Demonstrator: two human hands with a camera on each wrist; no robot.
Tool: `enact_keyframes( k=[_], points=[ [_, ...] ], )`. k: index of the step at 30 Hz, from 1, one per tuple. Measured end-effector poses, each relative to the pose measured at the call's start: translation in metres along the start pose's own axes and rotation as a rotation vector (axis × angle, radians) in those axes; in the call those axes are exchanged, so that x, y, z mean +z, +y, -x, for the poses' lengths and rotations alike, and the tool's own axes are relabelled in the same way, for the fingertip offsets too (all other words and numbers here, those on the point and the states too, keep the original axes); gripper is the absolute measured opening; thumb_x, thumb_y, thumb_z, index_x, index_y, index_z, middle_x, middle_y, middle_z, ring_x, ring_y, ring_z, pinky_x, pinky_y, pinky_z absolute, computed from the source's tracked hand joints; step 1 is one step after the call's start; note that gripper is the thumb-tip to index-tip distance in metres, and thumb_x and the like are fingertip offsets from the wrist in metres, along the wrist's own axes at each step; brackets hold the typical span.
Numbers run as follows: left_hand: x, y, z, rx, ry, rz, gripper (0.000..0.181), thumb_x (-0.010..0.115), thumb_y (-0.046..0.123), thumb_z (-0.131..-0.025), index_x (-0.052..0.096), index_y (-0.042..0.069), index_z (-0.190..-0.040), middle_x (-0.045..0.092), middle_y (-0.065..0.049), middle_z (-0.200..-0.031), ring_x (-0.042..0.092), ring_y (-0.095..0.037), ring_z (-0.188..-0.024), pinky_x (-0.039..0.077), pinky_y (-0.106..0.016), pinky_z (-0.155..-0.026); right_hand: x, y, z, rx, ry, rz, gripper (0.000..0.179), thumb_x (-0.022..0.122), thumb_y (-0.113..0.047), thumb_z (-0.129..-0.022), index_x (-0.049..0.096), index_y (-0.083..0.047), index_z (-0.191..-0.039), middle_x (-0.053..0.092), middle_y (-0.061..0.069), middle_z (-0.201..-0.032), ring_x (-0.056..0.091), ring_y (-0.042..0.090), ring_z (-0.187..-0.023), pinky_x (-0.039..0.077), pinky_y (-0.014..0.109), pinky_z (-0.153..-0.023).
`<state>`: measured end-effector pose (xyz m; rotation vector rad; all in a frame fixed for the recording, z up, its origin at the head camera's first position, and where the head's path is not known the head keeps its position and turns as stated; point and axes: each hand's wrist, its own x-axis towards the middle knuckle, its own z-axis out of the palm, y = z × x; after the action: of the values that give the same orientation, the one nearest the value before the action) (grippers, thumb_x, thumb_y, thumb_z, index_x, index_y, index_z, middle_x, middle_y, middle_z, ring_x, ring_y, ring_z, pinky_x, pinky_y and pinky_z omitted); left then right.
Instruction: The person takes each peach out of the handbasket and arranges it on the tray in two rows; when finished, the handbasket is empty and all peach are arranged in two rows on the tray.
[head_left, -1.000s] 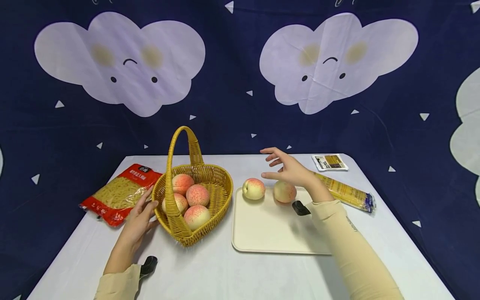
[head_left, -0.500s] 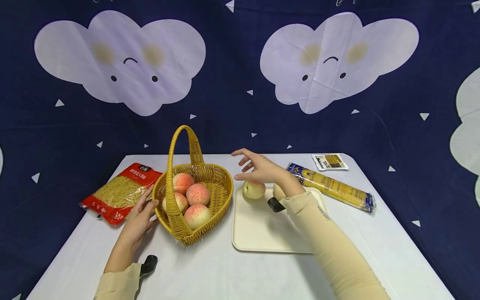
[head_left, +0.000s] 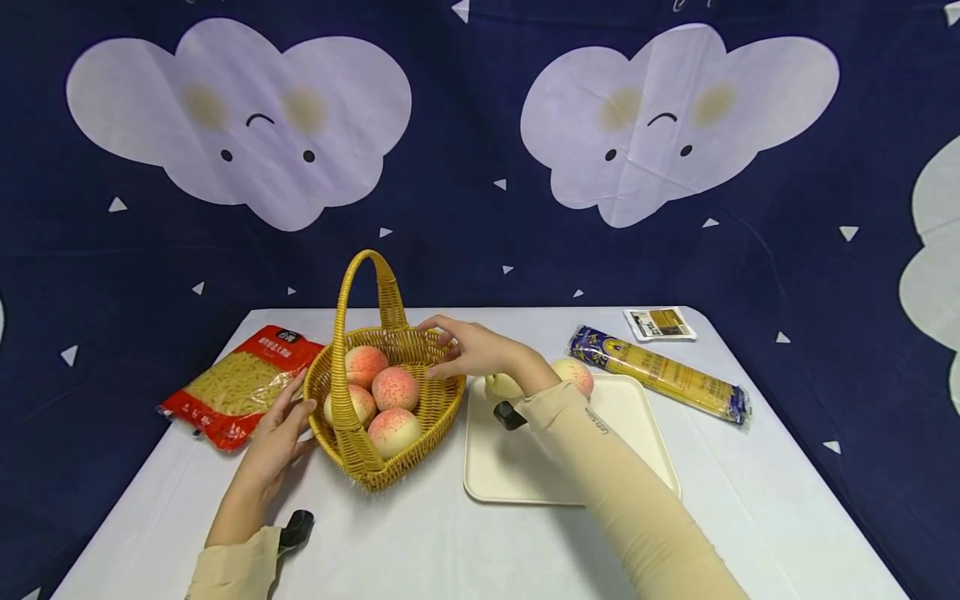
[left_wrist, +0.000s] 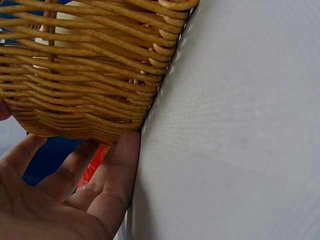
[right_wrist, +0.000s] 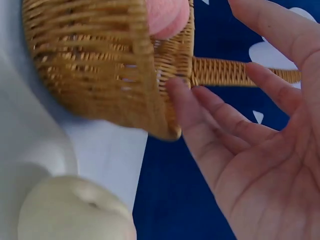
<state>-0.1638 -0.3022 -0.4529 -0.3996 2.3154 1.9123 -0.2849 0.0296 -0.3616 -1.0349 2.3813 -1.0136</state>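
In the head view, a yellow wicker basket (head_left: 447,414) with a tall handle holds several pink-and-cream peaches (head_left: 395,389). My left hand (head_left: 272,450) touches its left side; the left wrist view has extended fingers (left_wrist: 116,172) resting against the weave, fingertips low near the tabletop. Above the basket's right rim is my right hand (head_left: 480,348), fingers spread and nothing in the palm in the right wrist view. Beneath that wrist, on a cream tray (head_left: 517,487), lies a peach (head_left: 501,386), partly covered by the arm; a second peach (head_left: 574,375) sits right of it.
Left of the basket lies a red bag of pasta (head_left: 240,387), close to my left hand. A long pack of spaghetti (head_left: 660,375) lies behind and right of the tray, with a small white packet (head_left: 660,324) farther back. A dark blue cloud-patterned cloth (head_left: 465,250) hangs behind the table.
My right hand has moved left from above the tray's peaches to the basket's right rim, uncovering the spaghetti pack. The left hand and basket have stayed put.
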Motion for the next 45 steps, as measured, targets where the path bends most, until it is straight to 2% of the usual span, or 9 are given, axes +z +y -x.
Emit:
enact_keyframes(
  k=[7, 10, 12, 17, 19, 24, 34, 41, 45],
  points=[
    [0.0, 0.001, -0.001, -0.012, -0.003, 0.01, 0.067, 0.044, 0.041, -0.115, 0.01, 0.046, -0.172, 0.016, -0.018, -0.18, 0.042, -0.042, -0.153, 0.059, -0.018, -0.085, 0.011, -0.011, -0.016, 0.034, -0.123, 0.04, 0.08, 0.08, -0.032, -0.097, 0.039, -0.02, -0.165, 0.05, 0.019, -0.163, 0.051, 0.036, -0.148, 0.046, 0.054, -0.119],
    [0.0, 0.001, -0.001, -0.015, -0.006, 0.009, 0.066, 0.044, 0.041, -0.115, 0.01, 0.046, -0.172, 0.016, -0.018, -0.18, 0.042, -0.042, -0.153, 0.059, -0.019, -0.086, 0.015, -0.015, -0.023, 0.067, -0.155, 0.035, 0.08, 0.079, -0.033, -0.098, 0.038, -0.019, -0.165, 0.044, 0.017, -0.167, 0.048, 0.037, -0.15, 0.044, 0.051, -0.121],
    [-0.001, 0.001, -0.001, -0.014, -0.008, 0.009, 0.066, 0.044, 0.041, -0.115, 0.01, 0.046, -0.172, 0.017, -0.018, -0.18, 0.042, -0.042, -0.153, 0.059, -0.019, -0.087, 0.017, -0.017, -0.027, 0.105, -0.187, -0.008, 0.081, 0.078, -0.032, -0.099, 0.036, -0.017, -0.166, 0.042, 0.019, -0.167, 0.054, 0.04, -0.141, 0.049, 0.052, -0.116],
    [0.0, 0.0, -0.001, -0.006, -0.01, 0.005, 0.066, 0.044, 0.041, -0.115, 0.01, 0.046, -0.172, 0.019, -0.019, -0.179, 0.044, -0.041, -0.152, 0.059, -0.02, -0.086, 0.024, -0.018, -0.035, 0.215, -0.245, -0.138, 0.082, 0.077, -0.027, -0.1, 0.033, -0.019, -0.168, 0.035, 0.018, -0.169, 0.065, 0.04, -0.119, 0.059, 0.056, -0.101],
    [0.0, 0.0, -0.001, -0.001, -0.008, 0.0, 0.066, 0.044, 0.042, -0.115, 0.011, 0.045, -0.172, 0.019, -0.019, -0.179, 0.044, -0.041, -0.151, 0.059, -0.02, -0.086, 0.026, -0.018, -0.038, 0.252, -0.25, -0.151, 0.081, 0.077, -0.027, -0.1, 0.034, -0.02, -0.168, 0.035, 0.013, -0.171, 0.066, 0.037, -0.121, 0.06, 0.054, -0.101],
    [0.0, -0.001, -0.002, -0.002, -0.011, 0.004, 0.067, 0.044, 0.043, -0.115, 0.011, 0.045, -0.172, 0.019, -0.018, -0.179, 0.044, -0.041, -0.152, 0.058, -0.02, -0.087, 0.031, -0.021, -0.041, 0.303, -0.262, -0.16, 0.078, 0.076, -0.027, -0.101, 0.036, -0.02, -0.168, 0.04, 0.011, -0.169, 0.069, 0.037, -0.12, 0.062, 0.047, -0.099],
    [0.0, 0.001, -0.001, -0.007, -0.008, 0.001, 0.067, 0.045, 0.044, -0.114, 0.012, 0.044, -0.172, 0.019, -0.019, -0.179, 0.044, -0.042, -0.151, 0.059, -0.019, -0.086, 0.039, -0.03, -0.045, 0.302, -0.292, -0.183, 0.071, 0.077, -0.024, -0.1, 0.044, -0.018, -0.163, 0.051, 0.008, -0.155, 0.069, 0.022, -0.101, 0.062, 0.045, -0.098],
    [0.0, 0.001, 0.001, -0.012, -0.006, 0.012, 0.066, 0.045, 0.045, -0.114, 0.014, 0.045, -0.172, 0.02, -0.017, -0.179, 0.044, -0.041, -0.152, 0.059, -0.019, -0.088, 0.044, -0.03, -0.048, 0.345, -0.28, -0.215, 0.061, 0.079, -0.017, -0.097, 0.047, -0.018, -0.15, 0.052, 0.009, -0.144, 0.064, 0.018, -0.101, 0.062, 0.044, -0.098],
    [0.0, 0.001, 0.001, -0.009, -0.006, 0.013, 0.066, 0.046, 0.046, -0.113, 0.014, 0.046, -0.172, 0.019, -0.017, -0.179, 0.043, -0.042, -0.152, 0.059, -0.019, -0.087, 0.045, -0.028, -0.048, 0.345, -0.276, -0.214, 0.056, 0.079, -0.017, -0.098, 0.047, -0.019, -0.144, 0.052, 0.007, -0.138, 0.064, 0.018, -0.099, 0.062, 0.04, -0.094]
  ],
)
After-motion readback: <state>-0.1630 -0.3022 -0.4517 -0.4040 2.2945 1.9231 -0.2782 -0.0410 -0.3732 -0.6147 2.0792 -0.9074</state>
